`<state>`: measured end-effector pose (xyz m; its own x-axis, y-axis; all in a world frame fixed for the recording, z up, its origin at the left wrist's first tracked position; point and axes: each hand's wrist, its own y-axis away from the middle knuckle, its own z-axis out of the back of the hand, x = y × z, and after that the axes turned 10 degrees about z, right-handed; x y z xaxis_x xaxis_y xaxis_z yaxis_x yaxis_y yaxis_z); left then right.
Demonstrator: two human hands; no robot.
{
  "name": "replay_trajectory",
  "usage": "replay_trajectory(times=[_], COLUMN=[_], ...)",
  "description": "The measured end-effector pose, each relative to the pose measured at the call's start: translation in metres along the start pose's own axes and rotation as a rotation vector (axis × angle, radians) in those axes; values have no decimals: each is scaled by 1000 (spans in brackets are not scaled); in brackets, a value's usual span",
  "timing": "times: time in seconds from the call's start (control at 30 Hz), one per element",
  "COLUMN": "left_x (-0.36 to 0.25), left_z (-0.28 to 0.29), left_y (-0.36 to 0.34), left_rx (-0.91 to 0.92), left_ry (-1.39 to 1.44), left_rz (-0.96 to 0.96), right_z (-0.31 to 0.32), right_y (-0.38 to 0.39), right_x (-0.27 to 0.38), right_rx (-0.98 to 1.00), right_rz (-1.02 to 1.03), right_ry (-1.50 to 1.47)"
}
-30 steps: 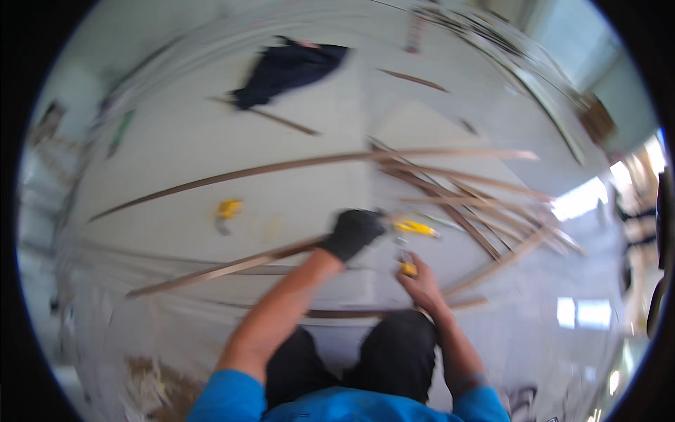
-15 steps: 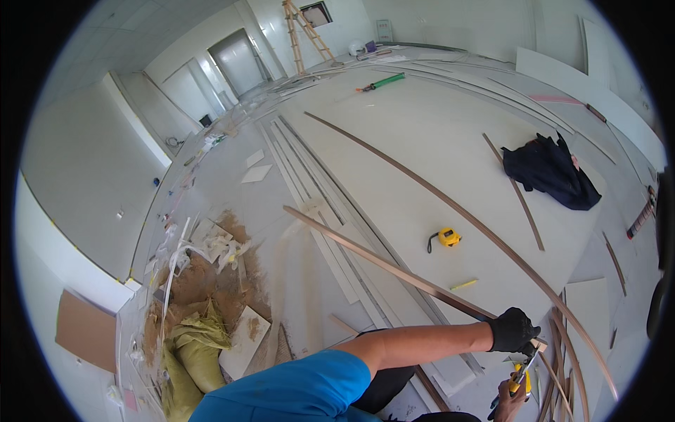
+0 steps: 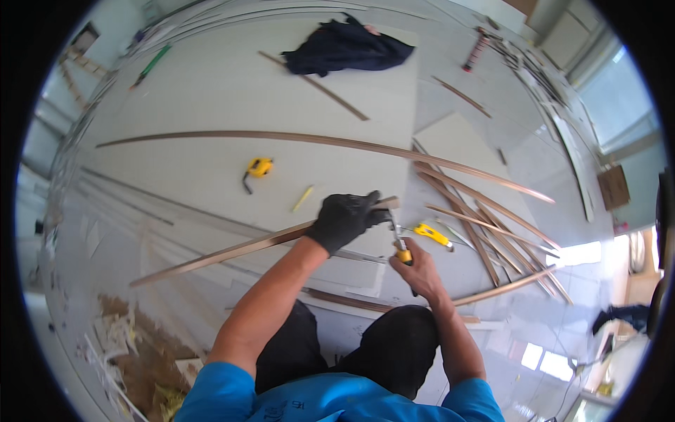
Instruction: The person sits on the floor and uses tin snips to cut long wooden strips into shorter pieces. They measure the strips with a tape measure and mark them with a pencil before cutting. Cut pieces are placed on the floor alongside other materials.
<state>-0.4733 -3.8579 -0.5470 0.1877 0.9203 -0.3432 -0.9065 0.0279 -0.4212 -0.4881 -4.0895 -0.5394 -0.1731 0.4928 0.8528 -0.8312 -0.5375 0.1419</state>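
My left hand point(image 3: 344, 219), in a black glove, is closed around a long brown trim strip point(image 3: 232, 250) close to its right end. The strip slants down to the left above the floor. In my bare right hand point(image 3: 418, 269) is a pair of snips point(image 3: 404, 254) with yellow and black handles, pointing upward. Their metal jaws are at the strip's end, right beside my left fingers; whether they are closed on it is too small to tell. A yellow utility knife point(image 3: 434, 235) lies just right of the snips.
A pale board point(image 3: 211, 91) covers much of the floor ahead, bearing a yellow tape measure point(image 3: 260, 167), a yellow pencil-like stick point(image 3: 302, 198), a long brown strip point(image 3: 295, 138) and dark cloth point(image 3: 348, 48). Several loose strips point(image 3: 485, 225) lie crossed at right. Debris point(image 3: 144, 352) lies lower left.
The view has swung to the right, so both hands now appear nearer the middle. The left hand still grips the strip, and the right still holds the snips at its end.
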Motion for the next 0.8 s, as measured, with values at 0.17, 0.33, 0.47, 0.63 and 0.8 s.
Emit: replay_trajectory(times=[0.17,0.33,0.47,0.63,0.8], left_x=[-10,-6,-7,-10,-6], left_z=[1,1,3,3,-3], left_y=[-5,-4,-5,-8,-5], left_rx=[150,231,292,319,310], left_ry=[4,-23,-27,-10,5], left_rz=[58,88,127,146,133], right_z=[2,-5,-7,-5,-4], right_y=[9,7,6,5,6], right_x=[-5,-9,-9,-9,-8], right_rx=[-49,-62,-49,-33,-42], right_rz=[5,18,16,-14,-2], right_ry=[35,41,33,13,14])
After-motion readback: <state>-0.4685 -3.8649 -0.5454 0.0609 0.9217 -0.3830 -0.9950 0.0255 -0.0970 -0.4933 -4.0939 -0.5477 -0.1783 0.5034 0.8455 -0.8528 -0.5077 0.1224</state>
